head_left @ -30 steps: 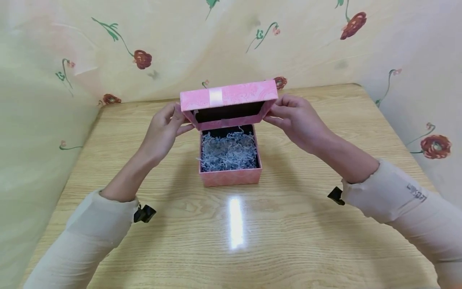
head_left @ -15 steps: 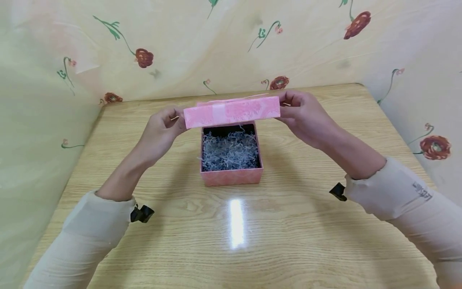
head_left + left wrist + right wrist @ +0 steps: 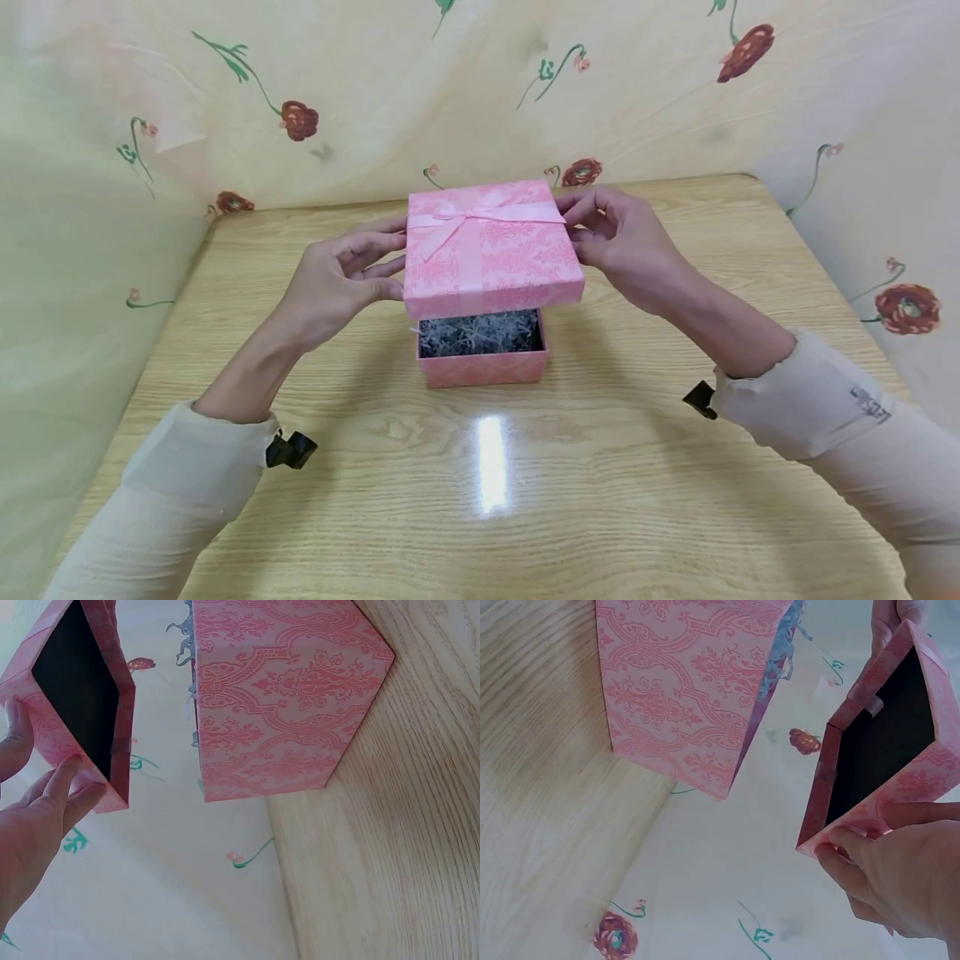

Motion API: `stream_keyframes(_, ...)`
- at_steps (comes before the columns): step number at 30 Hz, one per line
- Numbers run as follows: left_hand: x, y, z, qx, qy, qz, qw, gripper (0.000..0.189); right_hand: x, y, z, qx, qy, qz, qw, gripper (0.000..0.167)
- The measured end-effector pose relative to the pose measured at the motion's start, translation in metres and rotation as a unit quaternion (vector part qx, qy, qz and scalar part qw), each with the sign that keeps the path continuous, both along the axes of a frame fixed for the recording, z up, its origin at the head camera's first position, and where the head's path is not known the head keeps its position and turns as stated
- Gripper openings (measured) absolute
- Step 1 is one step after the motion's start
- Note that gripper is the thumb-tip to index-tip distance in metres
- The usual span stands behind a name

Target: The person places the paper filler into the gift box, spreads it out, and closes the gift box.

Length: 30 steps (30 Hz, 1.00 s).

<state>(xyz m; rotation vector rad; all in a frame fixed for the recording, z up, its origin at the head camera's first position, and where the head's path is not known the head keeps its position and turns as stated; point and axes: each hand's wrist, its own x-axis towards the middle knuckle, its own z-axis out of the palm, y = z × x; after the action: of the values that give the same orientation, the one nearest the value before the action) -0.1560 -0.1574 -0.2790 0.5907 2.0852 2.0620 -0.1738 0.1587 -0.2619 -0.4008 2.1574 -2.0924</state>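
A pink patterned box lid [image 3: 517, 258] with a ribbon bow on top is held up over the pink box [image 3: 483, 368]. My left hand [image 3: 333, 279] grips the lid's left side with thumb and fingers. On the opposite side my right hand [image 3: 626, 250] pinches the lid's edge. Shredded paper [image 3: 480, 333] fills the box, its back part hidden beneath the lid. Both wrist views show the lid's black inside [image 3: 79, 690] and a gap between lid and box. Strands of paper poke over the box rim in the right wrist view.
The box stands on a light wood-grain table [image 3: 420, 500] with a bright light reflection in front of it. A cream cloth with printed flowers [image 3: 360, 100] hangs behind and at both sides of the table.
The lid has tipped from showing its dark underside to showing its bowed top, and has come lower and nearer over the box. Both hands keep hold of its sides.
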Motion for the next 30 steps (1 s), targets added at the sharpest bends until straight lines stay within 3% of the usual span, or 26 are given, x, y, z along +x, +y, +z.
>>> stream_keyframes(12, 0.001, -0.003, -0.002, 0.004, 0.033, -0.025, 0.9992, 0.047, 0.006, -0.005, 0.001, 0.024, 0.051, 0.009, 0.9984, 0.015)
stream_keyframes(30, 0.007, -0.007, -0.012, -0.047, 0.008, -0.019, 0.9987, 0.044, 0.012, -0.008, -0.017, 0.119, 0.088, 0.023, 0.9887, 0.018)
